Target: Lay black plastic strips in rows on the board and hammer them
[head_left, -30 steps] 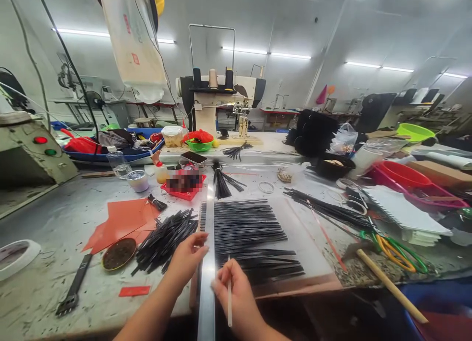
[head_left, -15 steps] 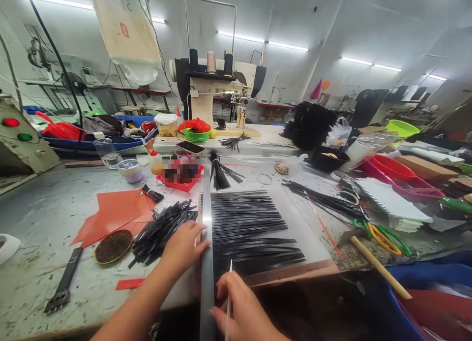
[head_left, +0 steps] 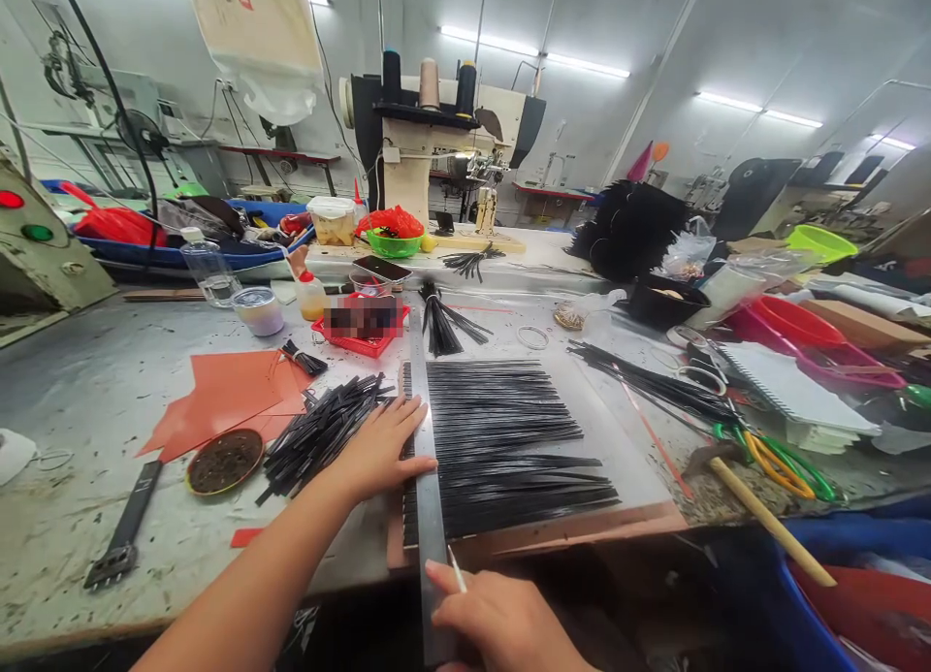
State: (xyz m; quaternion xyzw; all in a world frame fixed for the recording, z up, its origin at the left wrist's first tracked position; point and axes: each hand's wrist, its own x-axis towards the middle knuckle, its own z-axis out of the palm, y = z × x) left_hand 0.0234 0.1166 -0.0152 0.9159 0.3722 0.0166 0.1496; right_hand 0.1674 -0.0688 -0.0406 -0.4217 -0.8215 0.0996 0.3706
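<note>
A long metal ruler (head_left: 432,517) lies across the left ends of many black strips (head_left: 501,430), which are laid side by side on a pale board (head_left: 607,430). My left hand (head_left: 385,444) rests on the ruler with its fingers spread and thumb out. Near the ruler's close end, my right hand (head_left: 501,609) is closed around a thin white pen-like stick (head_left: 457,569), its pointed tip upward. Fingers of that hand touch or overlap the ruler; most of the stick is hidden. A loose pile of black strips (head_left: 320,434) lies left of the ruler.
Orange sheets (head_left: 225,396), a round dish (head_left: 225,461) and a pronged punch tool (head_left: 123,527) lie at left. A red basket (head_left: 356,342) and a tied black bundle (head_left: 440,328) stand beyond the board. A hammer (head_left: 771,522) lies at right. Behind is a sewing machine (head_left: 414,168).
My right hand has moved toward me from the strips to the ruler's close end, with the stick tilting over. My left hand has flattened and spread on the ruler. The view has shifted slightly.
</note>
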